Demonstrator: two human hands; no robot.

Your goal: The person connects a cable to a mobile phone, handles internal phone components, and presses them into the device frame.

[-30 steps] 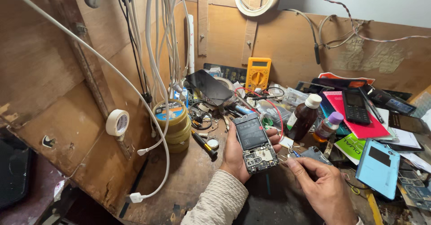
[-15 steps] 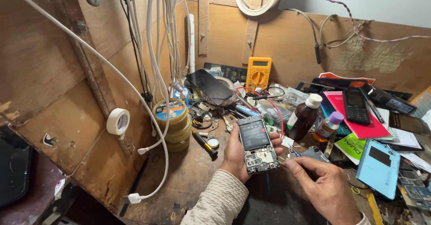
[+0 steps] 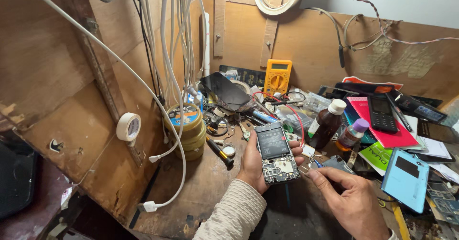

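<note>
Amid bench clutter, left hand (image 3: 253, 166) fingers clasp the opened phone (image 3: 276, 153); right hand (image 3: 351, 201) fingers pinch together.

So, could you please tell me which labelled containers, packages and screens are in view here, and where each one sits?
Yellow multimeter: against the back wall, small grey screen.
Brown bottle: right of the opened phone held in the left hand, white cap, pale label.
Small bottle: beside it, purple cap.
Round tin: left, yellow, blue label on lid.
Green package: right, flat.
Black keypad phone: on a pink pad, dark screen.
</note>
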